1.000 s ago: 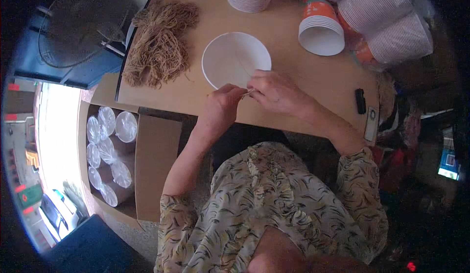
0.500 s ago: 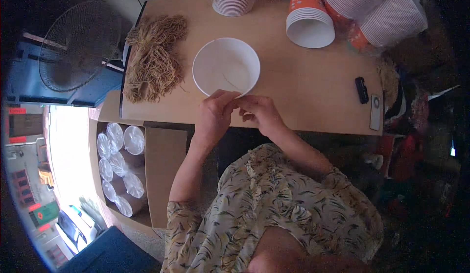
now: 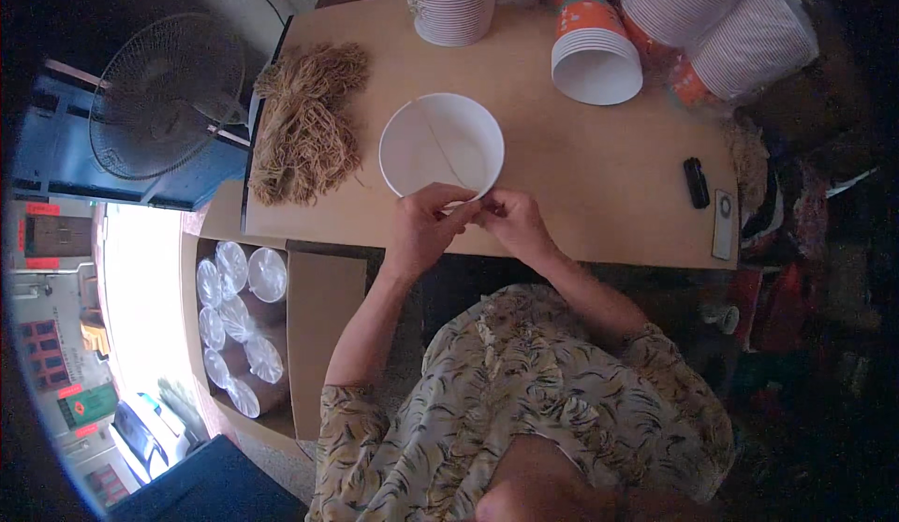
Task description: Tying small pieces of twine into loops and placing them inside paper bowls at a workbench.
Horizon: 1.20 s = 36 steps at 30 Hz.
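Note:
A white paper bucket [image 3: 405, 159] stands on the table, its open mouth toward me. Across the mouth runs a thin brown paper cord [image 3: 441, 146], from the far rim to the near one. My left hand [image 3: 433, 230] is closed in a pinch at the near rim, where the cord meets its fingers. Right beside it, my right hand [image 3: 517, 226] pinches the bucket's near rim from the right. The fingertips of both hands nearly touch, and they hide the cord's near end. A loose bundle of brown cords [image 3: 311, 127] lies left of the bucket.
A tall stack of nested buckets [image 3: 454, 7] stands behind. Orange-and-white buckets [image 3: 596, 65] lie at the back right beside plastic-wrapped stacks [image 3: 757, 40]. A black object [image 3: 695, 183] lies near the right edge. A carton [image 3: 328, 335] with bagged stacks and a fan [image 3: 169, 96] are left.
The view has shifted slightly. The cord now spans the bucket's mouth as a longer, straighter line. My hands stay together at the near rim, a little further right.

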Each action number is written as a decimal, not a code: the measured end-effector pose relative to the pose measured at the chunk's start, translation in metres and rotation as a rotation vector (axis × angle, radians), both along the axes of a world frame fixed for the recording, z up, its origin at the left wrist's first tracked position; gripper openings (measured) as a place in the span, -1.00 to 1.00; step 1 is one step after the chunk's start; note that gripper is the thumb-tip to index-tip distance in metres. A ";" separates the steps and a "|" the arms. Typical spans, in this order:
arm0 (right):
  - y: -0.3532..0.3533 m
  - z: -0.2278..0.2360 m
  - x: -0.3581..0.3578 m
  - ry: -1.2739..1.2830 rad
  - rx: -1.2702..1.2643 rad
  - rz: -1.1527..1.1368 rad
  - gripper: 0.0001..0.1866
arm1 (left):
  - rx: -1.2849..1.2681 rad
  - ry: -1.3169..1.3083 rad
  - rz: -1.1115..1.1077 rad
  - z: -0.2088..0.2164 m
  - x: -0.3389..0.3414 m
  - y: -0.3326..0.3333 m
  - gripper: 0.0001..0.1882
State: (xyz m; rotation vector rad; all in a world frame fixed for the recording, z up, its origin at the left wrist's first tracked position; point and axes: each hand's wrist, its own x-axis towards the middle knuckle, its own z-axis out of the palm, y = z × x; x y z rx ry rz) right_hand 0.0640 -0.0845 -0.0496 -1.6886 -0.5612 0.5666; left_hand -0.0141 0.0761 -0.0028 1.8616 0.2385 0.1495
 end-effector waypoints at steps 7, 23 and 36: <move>-0.002 0.013 -0.008 -0.100 0.004 0.058 -0.88 | -0.185 0.182 0.075 0.014 0.004 -0.004 -0.85; -0.021 0.068 0.015 -0.860 -0.163 0.358 -0.90 | -0.391 0.201 -0.022 0.038 0.004 0.010 -0.74; -0.006 0.118 0.020 -0.708 0.027 0.441 -0.91 | -0.600 0.078 -0.043 0.032 -0.003 0.013 -0.76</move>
